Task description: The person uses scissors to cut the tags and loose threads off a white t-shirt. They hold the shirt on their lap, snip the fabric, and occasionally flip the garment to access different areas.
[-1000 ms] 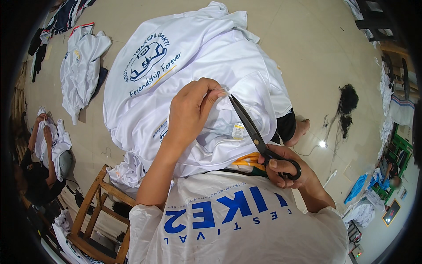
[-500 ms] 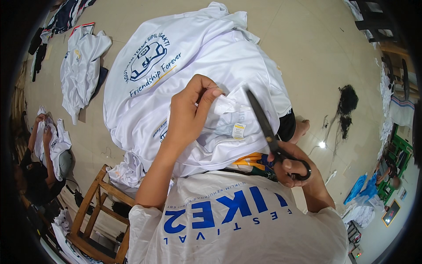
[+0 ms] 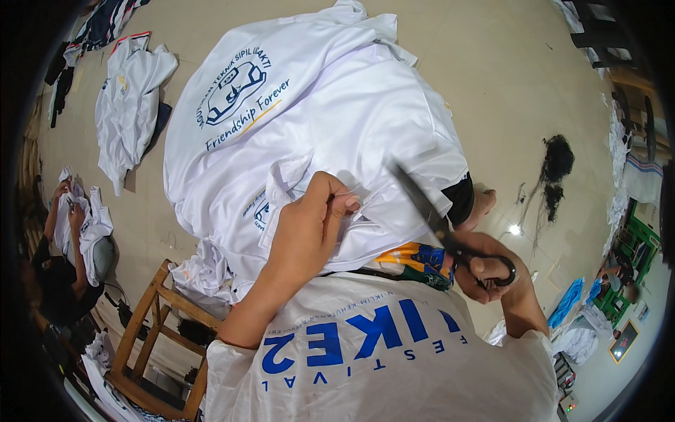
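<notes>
While the left hand (image 3: pixel 311 224) is pinched closed above the white shirt (image 3: pixel 380 234), its hold unclear, the right hand (image 3: pixel 489 266) wraps around black scissors (image 3: pixel 434 219) over the shirt's right side.

Smooth cloth with a soft sheen makes up the white shirts (image 3: pixel 337 91). The scissors (image 3: pixel 448 238) have dark metal blades (image 3: pixel 420 200) and glossy black handles (image 3: pixel 514 273) that look plastic. The floor tiles (image 3: pixel 506 84) shine, the stool (image 3: pixel 141 318) is wood, the black clump (image 3: pixel 557 158) looks fuzzy.

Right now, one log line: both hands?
left hand: pinched over white cloth, contents unclear | right hand: holding black scissors, blades blurred | hands apart
</notes>
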Action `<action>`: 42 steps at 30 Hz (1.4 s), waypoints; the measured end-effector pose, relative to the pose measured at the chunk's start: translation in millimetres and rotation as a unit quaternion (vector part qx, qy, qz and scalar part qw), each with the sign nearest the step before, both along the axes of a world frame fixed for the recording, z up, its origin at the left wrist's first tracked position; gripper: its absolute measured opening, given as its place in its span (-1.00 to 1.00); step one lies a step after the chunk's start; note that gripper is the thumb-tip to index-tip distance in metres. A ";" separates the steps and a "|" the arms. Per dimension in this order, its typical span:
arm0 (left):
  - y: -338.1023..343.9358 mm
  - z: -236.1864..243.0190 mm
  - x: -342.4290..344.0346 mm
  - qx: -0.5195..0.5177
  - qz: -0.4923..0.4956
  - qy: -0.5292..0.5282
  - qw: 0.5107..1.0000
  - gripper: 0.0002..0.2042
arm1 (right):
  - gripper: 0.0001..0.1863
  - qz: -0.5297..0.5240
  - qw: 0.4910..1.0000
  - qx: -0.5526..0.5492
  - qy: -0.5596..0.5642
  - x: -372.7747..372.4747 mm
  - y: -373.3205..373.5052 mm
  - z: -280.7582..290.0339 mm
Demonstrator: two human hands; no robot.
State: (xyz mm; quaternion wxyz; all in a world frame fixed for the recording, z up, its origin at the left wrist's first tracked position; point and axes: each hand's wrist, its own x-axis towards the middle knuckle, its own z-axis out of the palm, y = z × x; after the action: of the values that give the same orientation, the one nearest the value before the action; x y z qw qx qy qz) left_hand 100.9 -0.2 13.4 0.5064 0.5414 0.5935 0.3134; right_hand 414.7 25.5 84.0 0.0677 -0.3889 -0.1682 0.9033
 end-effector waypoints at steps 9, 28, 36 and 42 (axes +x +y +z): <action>-9.9 -2.5 8.3 0.060 0.017 0.050 0.997 -0.85 | -0.47 0.030 0.991 -0.127 -0.006 13.3 -27.4 -2.1; -12.2 -5.6 7.8 0.162 -0.048 0.048 0.984 -0.90 | -0.55 0.050 0.985 -0.157 -0.052 -6.9 -23.3 5.5; -15.5 -11.3 -3.8 0.217 -0.074 0.047 0.972 -0.85 | -0.55 0.032 0.986 -0.155 -0.050 -7.0 -26.7 4.3; -42.7 -22.3 -54.4 0.213 0.186 0.038 0.958 -0.89 | -0.45 -0.006 0.996 -0.083 0.037 10.3 -18.7 2.9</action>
State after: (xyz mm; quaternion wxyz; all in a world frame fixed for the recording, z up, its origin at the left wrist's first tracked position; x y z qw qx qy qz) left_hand 46.5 -42.9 -8.9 0.2893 0.5284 0.6215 0.5008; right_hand 425.0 6.8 86.9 0.0466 -0.3608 -0.0878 0.9273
